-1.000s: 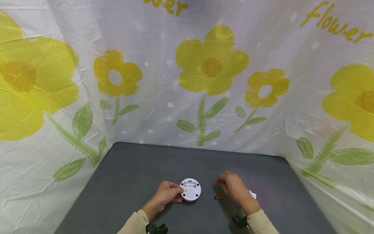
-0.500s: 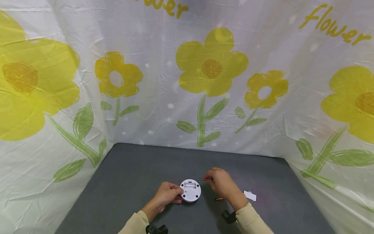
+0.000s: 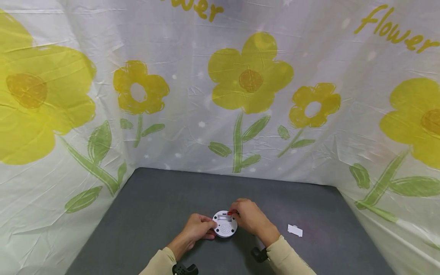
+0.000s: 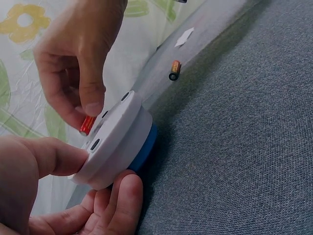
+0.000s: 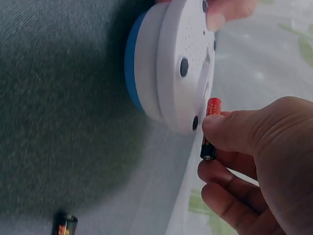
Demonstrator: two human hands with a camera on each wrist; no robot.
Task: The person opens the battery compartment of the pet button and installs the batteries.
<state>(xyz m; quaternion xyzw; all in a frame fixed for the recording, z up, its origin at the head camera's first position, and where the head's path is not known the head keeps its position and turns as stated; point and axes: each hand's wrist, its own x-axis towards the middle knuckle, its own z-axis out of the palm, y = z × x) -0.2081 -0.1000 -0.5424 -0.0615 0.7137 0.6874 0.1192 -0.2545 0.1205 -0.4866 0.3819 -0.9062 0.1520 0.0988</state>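
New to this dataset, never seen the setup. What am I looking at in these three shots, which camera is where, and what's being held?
No machine here: a person works with two bare hands, wearing three cameras. The wide shot comes from a head camera looking down at a grey table screened by flower-print sheets. The other two come from cameras on each wrist, close to that hand's work.

The left hand steadies a round white device with a blue underside, lying back-up with its battery bay open. The right hand pinches a small red battery at the device's edge, by the bay.

Also on the table: a second battery and a small white piece, possibly the bay cover.
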